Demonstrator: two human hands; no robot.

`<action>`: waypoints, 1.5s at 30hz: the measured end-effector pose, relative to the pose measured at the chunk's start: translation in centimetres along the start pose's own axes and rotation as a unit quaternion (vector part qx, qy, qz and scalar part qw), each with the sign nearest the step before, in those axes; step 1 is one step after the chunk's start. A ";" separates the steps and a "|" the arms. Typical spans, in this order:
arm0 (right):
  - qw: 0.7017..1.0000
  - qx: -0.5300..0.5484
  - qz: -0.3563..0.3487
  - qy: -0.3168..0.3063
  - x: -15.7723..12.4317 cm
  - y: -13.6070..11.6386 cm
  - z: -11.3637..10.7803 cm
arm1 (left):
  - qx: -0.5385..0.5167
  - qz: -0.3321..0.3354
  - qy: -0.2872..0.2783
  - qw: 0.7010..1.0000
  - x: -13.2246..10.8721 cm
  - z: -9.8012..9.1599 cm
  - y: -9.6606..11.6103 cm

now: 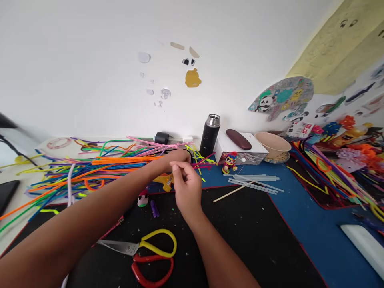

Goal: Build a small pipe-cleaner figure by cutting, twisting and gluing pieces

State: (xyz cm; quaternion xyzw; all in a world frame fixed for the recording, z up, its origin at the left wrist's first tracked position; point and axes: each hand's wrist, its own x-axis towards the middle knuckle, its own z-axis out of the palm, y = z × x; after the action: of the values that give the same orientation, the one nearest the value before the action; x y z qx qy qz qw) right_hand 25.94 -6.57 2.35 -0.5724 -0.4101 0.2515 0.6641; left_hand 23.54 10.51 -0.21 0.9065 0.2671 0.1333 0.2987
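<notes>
While the left hand (180, 155) is by the pipe cleaners (120, 161), I can't tell its grip. The right hand (188, 186) is curled almost closed, its hold hidden.

Black flask (209, 138): beyond the fingers (178, 174), rightward
Maroon case (238, 139): right of them, on white box (220, 149)
Gold sticker (193, 79): wall (105, 80) above them

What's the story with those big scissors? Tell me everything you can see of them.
The scissors lie flat on the black mat, blades pointing left. The blades are silvery, metal-looking, with small dark marks near the joint, and appear closed or nearly so. One loop handle is yellow, the nearer one red; both look smoothly coated. Neither the left hand nor the right hand touches them.
</notes>
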 end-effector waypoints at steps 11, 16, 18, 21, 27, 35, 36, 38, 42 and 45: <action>0.981 -0.102 -0.114 -0.118 -1.8 -0.5 0.9 | -0.084 0.042 0.007 0.996 -0.6 -3.9 2.2; 0.976 -0.110 -0.126 -0.137 -2.0 -0.2 1.0 | -0.178 0.030 0.137 0.974 -0.2 -4.9 3.2; 0.975 -0.113 -0.124 -0.143 -2.0 -0.1 1.1 | -0.225 0.033 0.192 0.955 -0.2 -6.0 4.0; 0.974 -0.118 -0.122 -0.152 -2.1 0.1 1.1 | -0.384 0.042 0.309 0.869 -1.4 -8.4 5.3; 0.977 -0.106 -0.085 -0.163 -2.1 0.2 1.3 | -0.378 0.018 0.330 0.865 -8.6 -12.1 5.7; 0.986 -0.038 0.009 -0.162 -1.7 0.9 1.3 | -0.095 -0.084 0.230 0.965 -19.4 -9.7 1.1; 0.986 -0.015 0.029 -0.165 -1.7 1.0 1.3 | -0.071 -0.086 0.211 0.971 -20.3 -9.2 0.6; 0.984 0.016 0.057 -0.166 -1.6 1.2 1.4 | -0.029 -0.081 0.171 0.981 -21.8 -8.5 -0.1; 0.982 0.039 0.081 -0.166 -1.4 1.6 1.4 | 0.014 -0.079 0.158 0.984 -23.4 -7.7 -1.0; 0.983 0.034 0.089 -0.159 -1.2 1.9 1.3 | 0.047 -0.071 0.175 0.981 -24.0 -7.8 -1.5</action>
State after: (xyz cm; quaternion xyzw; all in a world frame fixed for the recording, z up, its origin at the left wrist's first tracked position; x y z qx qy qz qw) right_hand 24.50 -6.39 0.24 -0.5363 -0.4494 0.4109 0.5845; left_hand 0.04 1.71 3.04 0.8608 0.3848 0.2556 0.2136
